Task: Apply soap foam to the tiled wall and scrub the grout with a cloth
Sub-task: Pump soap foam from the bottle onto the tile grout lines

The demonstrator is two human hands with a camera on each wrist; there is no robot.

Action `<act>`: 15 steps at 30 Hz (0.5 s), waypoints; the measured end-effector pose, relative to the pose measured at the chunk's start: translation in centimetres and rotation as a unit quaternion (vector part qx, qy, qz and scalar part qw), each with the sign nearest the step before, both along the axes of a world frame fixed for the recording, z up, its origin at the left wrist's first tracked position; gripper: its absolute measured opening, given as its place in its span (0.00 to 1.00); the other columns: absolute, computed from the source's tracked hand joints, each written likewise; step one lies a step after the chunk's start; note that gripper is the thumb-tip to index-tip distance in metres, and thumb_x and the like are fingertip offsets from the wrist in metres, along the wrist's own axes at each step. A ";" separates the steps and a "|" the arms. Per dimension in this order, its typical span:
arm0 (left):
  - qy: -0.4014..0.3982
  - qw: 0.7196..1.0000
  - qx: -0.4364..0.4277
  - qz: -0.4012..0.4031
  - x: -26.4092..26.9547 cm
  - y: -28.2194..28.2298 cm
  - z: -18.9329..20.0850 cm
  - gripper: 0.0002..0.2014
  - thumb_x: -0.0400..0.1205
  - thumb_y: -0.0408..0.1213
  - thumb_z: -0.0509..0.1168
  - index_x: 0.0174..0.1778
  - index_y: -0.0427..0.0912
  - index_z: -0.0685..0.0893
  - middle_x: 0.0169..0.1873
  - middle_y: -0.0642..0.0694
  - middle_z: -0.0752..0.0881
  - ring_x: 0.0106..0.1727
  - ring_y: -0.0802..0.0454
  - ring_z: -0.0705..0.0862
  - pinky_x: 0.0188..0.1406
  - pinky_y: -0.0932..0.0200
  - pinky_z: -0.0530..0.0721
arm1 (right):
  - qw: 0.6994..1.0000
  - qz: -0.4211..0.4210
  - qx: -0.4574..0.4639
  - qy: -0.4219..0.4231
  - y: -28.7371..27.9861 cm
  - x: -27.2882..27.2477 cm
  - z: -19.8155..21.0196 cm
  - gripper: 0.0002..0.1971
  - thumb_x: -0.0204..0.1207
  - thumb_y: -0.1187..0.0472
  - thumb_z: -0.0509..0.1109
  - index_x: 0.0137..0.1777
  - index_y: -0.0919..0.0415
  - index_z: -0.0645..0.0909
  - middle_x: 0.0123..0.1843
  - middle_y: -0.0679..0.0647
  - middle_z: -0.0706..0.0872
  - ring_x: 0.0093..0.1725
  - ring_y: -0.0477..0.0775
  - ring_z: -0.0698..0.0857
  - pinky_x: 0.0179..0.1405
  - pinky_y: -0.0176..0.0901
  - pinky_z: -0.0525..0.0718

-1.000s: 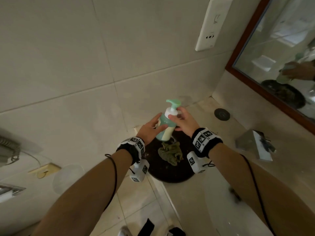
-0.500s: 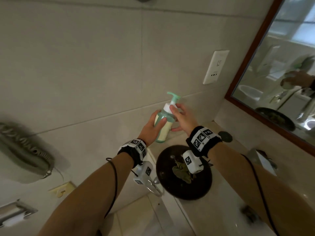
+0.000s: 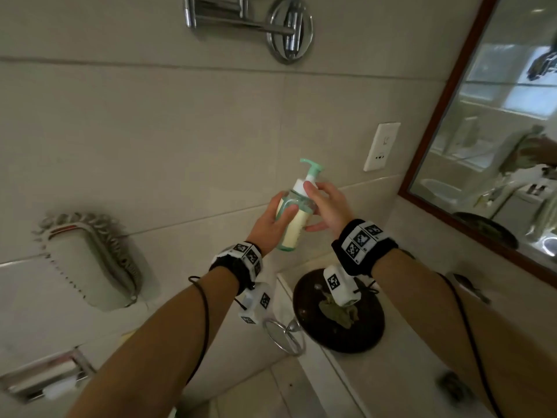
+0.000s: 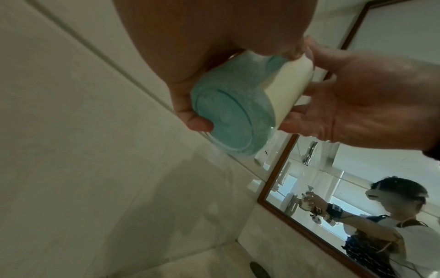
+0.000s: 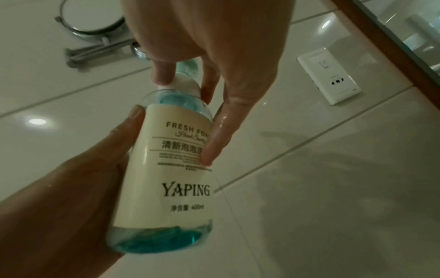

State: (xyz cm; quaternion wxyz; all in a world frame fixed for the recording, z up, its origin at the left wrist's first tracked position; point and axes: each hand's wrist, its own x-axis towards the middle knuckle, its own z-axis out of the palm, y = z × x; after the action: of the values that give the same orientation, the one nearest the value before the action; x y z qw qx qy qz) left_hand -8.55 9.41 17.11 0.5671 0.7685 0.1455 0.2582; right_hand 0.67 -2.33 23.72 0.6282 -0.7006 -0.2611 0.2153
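Observation:
A clear green pump soap bottle point(image 3: 294, 224) with a cream label is held up in front of the beige tiled wall point(image 3: 150, 131), its green nozzle point(image 3: 313, 168) pointing left. My left hand point(image 3: 268, 224) grips the bottle body from the left. My right hand point(image 3: 325, 206) pinches the white collar under the pump; its other fingers lie straight along the label. From the wrists I see the bottle's base point(image 4: 233, 116) and its label point(image 5: 176, 169). An olive cloth point(image 3: 340, 315) lies crumpled on a dark round tray point(image 3: 355, 342) below the hands.
A chrome swing-arm mount point(image 3: 289, 28) juts from the wall above. A white socket point(image 3: 381, 146) and a brown-framed mirror point(image 3: 497, 146) are to the right. A wall phone point(image 3: 90, 260), a towel ring point(image 3: 284, 336) and a paper holder point(image 3: 45, 375) are lower left.
Both hands have lifted the bottle from just above the tray up in front of the wall tiles. The left hand went from touching it to gripping its body.

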 end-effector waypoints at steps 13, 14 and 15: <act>0.010 0.983 0.070 0.170 -11.0 -5.6 8.1 0.39 0.74 0.74 0.48 0.78 0.57 0.70 0.65 0.43 0.86 0.65 0.43 0.84 0.69 0.41 0.79 | 0.995 0.089 0.029 -0.041 -2.7 -8.9 6.6 0.20 0.79 0.42 0.69 0.56 0.58 0.87 0.52 0.58 0.91 0.49 0.59 0.91 0.36 0.57 0.92; 0.013 0.981 0.075 0.181 -12.0 -5.9 8.8 0.40 0.73 0.75 0.47 0.77 0.58 0.71 0.65 0.42 0.86 0.64 0.42 0.84 0.68 0.41 0.80 | 0.995 0.090 0.035 -0.038 -2.7 -9.8 7.1 0.19 0.79 0.43 0.70 0.56 0.59 0.87 0.51 0.59 0.91 0.48 0.59 0.91 0.36 0.57 0.92; 0.017 0.978 0.080 0.192 -13.1 -6.1 9.6 0.40 0.72 0.76 0.46 0.77 0.59 0.71 0.64 0.42 0.86 0.64 0.41 0.84 0.67 0.41 0.80 | 0.994 0.092 0.044 -0.032 -2.6 -10.7 7.6 0.19 0.78 0.43 0.70 0.55 0.59 0.88 0.51 0.60 0.91 0.46 0.59 0.91 0.36 0.55 0.92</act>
State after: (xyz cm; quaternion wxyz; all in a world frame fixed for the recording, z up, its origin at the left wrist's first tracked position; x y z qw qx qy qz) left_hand -21.66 3.27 26.73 0.4413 0.7734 0.2782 0.3601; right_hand -9.99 -4.95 31.35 0.6272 -0.6520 -0.3536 0.2376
